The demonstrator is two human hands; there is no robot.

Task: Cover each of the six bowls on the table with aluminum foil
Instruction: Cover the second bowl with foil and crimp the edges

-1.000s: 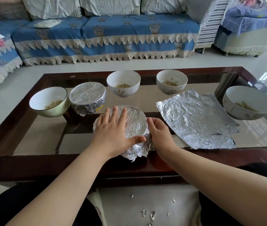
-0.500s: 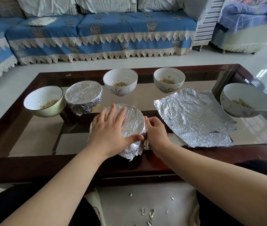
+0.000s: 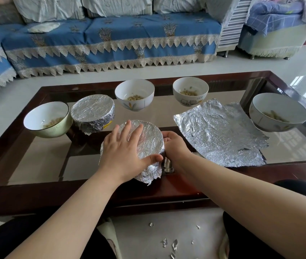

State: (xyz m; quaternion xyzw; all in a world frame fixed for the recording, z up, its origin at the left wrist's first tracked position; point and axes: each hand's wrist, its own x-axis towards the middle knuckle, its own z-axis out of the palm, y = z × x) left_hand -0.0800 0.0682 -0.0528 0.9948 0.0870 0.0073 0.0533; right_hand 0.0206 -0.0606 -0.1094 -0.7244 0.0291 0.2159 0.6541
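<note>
A foil-covered bowl [image 3: 149, 144] stands near the table's front edge. My left hand [image 3: 124, 152] lies flat on its foil top, fingers spread. My right hand [image 3: 174, 146] curls against the bowl's right side and presses the foil down there. A second foil-covered bowl [image 3: 93, 113] stands behind it to the left. Uncovered bowls with food inside: a pale green bowl [image 3: 47, 119] at the left, a white bowl [image 3: 134, 94] at the back middle, a cartoon-print bowl [image 3: 190, 91] at the back right, and a large white bowl [image 3: 277, 112] at the far right. A loose foil sheet [image 3: 219, 133] lies flat to the right.
The glass table [image 3: 41, 165] has a dark wooden frame. Small foil scraps [image 3: 172, 243] lie on the floor between my knees. A blue-covered sofa [image 3: 111, 43] runs behind the table, and an armchair [image 3: 275, 34] stands at the back right.
My right hand has slid further round the bowl's right side, tucking the foil lower. My left hand stays flat on the top. The view tilted slightly.
</note>
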